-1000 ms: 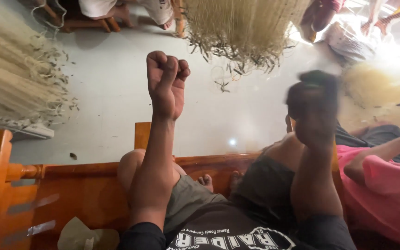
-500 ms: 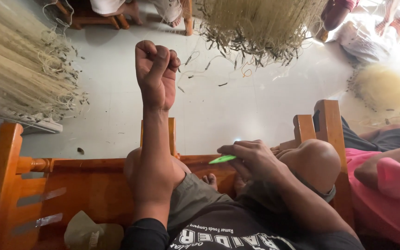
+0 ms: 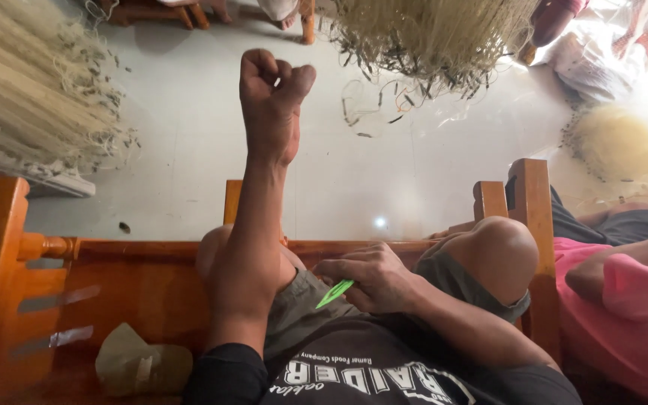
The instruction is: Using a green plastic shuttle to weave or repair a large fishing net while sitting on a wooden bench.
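The right hand (image 3: 373,281) rests near the lap, fingers pinched around a green needle (image 3: 334,293), a thin, light, stiff-looking tool best held mid-shaft. The left hand (image 3: 271,105) is raised in a closed fist; any line inside it cannot be seen.

Left hand (image 3: 271,105) raised ahead; right hand (image 3: 373,277) in lap, holding netting needle (image 3: 334,293).

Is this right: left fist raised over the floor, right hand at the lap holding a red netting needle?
Not quite. In the head view the left hand is a raised fist, but the netting needle in the right hand is green, not red.
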